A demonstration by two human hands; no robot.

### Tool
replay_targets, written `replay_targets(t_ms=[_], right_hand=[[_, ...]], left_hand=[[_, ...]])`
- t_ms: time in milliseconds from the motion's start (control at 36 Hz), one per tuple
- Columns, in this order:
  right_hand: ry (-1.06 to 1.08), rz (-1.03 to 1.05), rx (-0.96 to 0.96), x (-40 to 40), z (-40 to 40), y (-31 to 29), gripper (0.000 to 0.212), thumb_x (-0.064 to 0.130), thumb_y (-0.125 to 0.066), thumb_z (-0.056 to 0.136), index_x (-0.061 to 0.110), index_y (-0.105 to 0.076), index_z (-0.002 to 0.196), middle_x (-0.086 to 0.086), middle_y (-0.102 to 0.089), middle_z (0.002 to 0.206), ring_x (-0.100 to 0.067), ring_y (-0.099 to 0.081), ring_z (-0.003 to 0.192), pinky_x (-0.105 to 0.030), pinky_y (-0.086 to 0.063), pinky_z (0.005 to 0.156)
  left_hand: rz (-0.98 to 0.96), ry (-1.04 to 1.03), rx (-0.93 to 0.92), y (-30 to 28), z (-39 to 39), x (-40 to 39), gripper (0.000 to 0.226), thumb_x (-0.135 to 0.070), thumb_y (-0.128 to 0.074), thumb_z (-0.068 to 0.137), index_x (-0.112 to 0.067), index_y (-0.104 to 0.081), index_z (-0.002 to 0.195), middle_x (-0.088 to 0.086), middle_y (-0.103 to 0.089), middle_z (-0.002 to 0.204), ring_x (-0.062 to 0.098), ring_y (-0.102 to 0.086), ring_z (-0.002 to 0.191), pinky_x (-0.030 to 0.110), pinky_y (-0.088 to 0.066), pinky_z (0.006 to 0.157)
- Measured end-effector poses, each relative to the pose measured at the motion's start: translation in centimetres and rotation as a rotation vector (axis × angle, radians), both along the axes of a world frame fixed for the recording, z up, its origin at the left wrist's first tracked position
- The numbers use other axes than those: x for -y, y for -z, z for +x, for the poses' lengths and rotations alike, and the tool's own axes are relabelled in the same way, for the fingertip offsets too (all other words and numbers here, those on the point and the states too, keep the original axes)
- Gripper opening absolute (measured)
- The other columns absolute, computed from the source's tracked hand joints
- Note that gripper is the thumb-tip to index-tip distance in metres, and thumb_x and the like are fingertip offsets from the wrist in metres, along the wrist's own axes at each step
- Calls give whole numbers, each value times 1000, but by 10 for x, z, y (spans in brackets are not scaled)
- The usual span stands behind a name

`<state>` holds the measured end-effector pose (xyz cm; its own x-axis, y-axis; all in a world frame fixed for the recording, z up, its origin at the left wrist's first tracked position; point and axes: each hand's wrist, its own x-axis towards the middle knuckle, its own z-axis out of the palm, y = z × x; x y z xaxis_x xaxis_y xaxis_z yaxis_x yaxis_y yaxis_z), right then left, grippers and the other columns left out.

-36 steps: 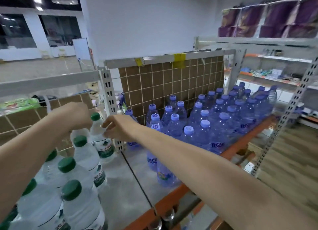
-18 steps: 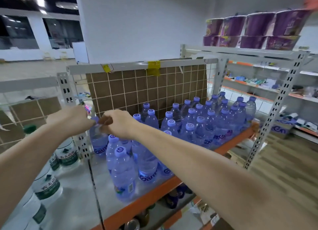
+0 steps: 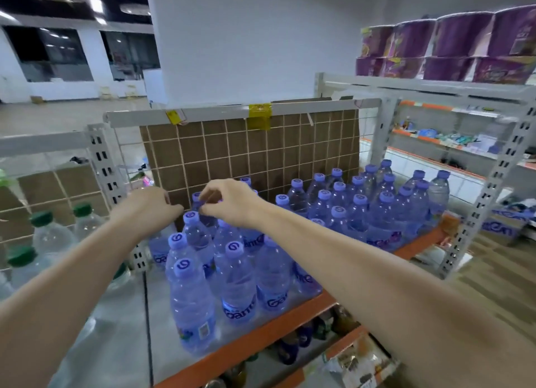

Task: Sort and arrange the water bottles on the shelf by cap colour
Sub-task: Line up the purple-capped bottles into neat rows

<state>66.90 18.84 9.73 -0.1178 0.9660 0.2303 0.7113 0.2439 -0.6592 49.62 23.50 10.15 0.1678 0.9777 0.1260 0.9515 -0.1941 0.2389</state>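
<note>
Both arms reach out over the shelf (image 3: 255, 332), hands close together above the purple-capped bottles. The right hand (image 3: 229, 203) has its fingers bent down and its thumb and fingertips pinched at the neck of a bottle (image 3: 200, 210) at the back, just in front of the wire grid (image 3: 261, 155) lined with brown cardboard. That bottle's cap (image 3: 196, 196) peeks out between the two hands. The left hand (image 3: 145, 204) is beside it, fingers curled loosely with the tips pointing at the same bottle; whether they actually touch or hold it I cannot tell, since the back of the hand hides them.

The purple-capped bottles stand in two clusters on this shelf: a near group (image 3: 220, 265) right under the hands and a bigger group (image 3: 371, 210) to the right. The green-capped bottles (image 3: 49, 233) stand in the next bay on the left, past the upright post (image 3: 113, 190). Purple packs (image 3: 452, 48) sit stacked on the higher shelf at the right.
</note>
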Motion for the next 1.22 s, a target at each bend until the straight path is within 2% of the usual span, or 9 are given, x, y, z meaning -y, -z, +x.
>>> replay_targets(t_ms=[361,472,528,639,778,889,1000,1111,1222], right_hand=[[75,-50,77,-76,28,-1,20,14,-62,90,14,-66,110,-1,-67,104,-13,-59,93,-22,-42,78],[73,-72,104,-96,34,6,22,14,-63,90,14,-66,112,-2,-66,106,-13,-58,91,-20,-41,74],[66,-91,116,-107,35,9,25,15,-64,90,14,-65,115,-3,-66,108,-16,-60,95,-22,-42,76],[-6,-144,178,-128,33,12,34,24,-67,90,16,-62,122,-4,-65,116,-19,-59,101,-26,-43,82],[-135,-195,350,-152,22,19,51,33,-65,90,18,-51,137,-5,-58,133,-22,-56,117,-27,-43,91],[-243,-243,437,-167,14,32,57,31,-63,92,18,-45,143,-7,-51,140,-26,-54,121,-29,-44,98],[-313,-209,470,-178,13,39,52,27,-61,93,16,-46,142,-7,-52,137,-25,-53,118,-26,-40,88],[-322,-162,504,-188,10,45,37,24,-65,88,13,-60,123,-10,-61,119,-26,-58,102,-34,-48,83],[-315,-127,454,-194,5,49,34,22,-68,84,10,-64,116,-10,-64,111,-26,-60,99,-36,-51,85]], left_hand=[[-153,7,108,18,-10,-68,25,-28,-60,83,-6,-65,93,10,-66,91,24,-62,84,37,-54,78],[-131,-5,102,21,-11,-88,21,-22,-58,82,-7,-62,97,8,-64,92,21,-60,81,31,-50,63],[-113,-21,82,22,-13,-94,22,-21,-57,84,-7,-61,100,8,-64,95,21,-59,81,28,-43,57],[-81,-35,79,28,-15,-105,28,-21,-56,86,-8,-58,111,9,-62,108,25,-59,95,31,-47,71],[-154,-69,42,38,-17,-113,26,-20,-54,90,-9,-57,113,5,-60,112,22,-54,89,29,-44,71],[-209,-130,61,47,-12,-120,42,-17,-57,89,-11,-52,130,11,-54,113,26,-55,97,32,-48,78],[-207,-173,107,52,-7,-125,35,-19,-59,91,-11,-56,125,9,-57,109,23,-57,85,30,-49,68],[-151,-187,124,56,-4,-126,25,-14,-58,91,-10,-62,115,13,-61,112,27,-58,97,29,-45,77],[-129,-191,146,59,-7,-129,20,-15,-61,90,-12,-64,109,6,-59,102,18,-51,87,26,-39,74]])
